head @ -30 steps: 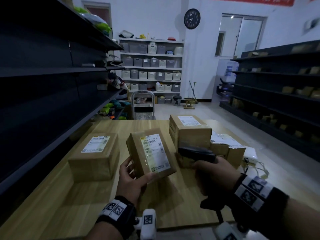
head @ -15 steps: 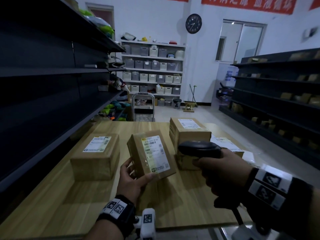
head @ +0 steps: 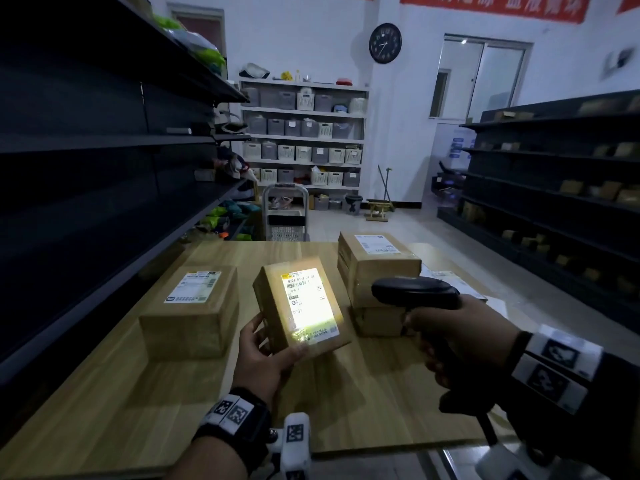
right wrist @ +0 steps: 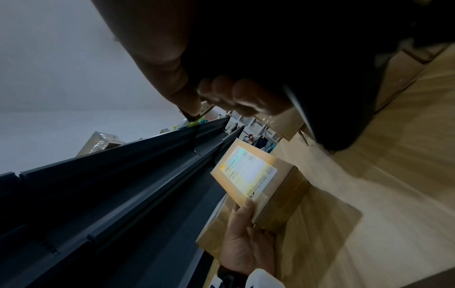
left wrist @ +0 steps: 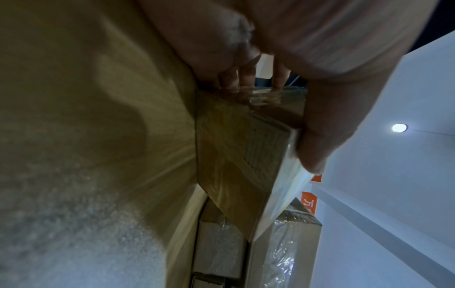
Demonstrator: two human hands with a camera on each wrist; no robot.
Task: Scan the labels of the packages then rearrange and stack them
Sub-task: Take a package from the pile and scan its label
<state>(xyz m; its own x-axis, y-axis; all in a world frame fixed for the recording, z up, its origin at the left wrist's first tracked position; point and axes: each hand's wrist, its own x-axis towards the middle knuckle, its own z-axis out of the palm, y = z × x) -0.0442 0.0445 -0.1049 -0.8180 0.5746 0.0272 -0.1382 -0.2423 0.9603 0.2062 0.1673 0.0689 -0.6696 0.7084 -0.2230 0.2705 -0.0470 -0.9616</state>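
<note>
Fingers [head: 258, 336] grip lit package [head: 301, 308]; right hand [head: 460, 344] grips scanner [head: 415, 292].

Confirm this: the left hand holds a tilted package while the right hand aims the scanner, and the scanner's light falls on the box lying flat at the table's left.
Wrong in one respect. The head view shows the scanner in the right hand lighting the label of the tilted package held by the left hand, not the box at left.

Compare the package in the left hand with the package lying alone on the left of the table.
The held package is tilted up off the table in the left hand; the lone package lies flat on the wooden table. The held package's label glows brightly under the barcode scanner in the right hand; the lone package's label is dim. Both are brown cardboard packages with white labels.
</note>
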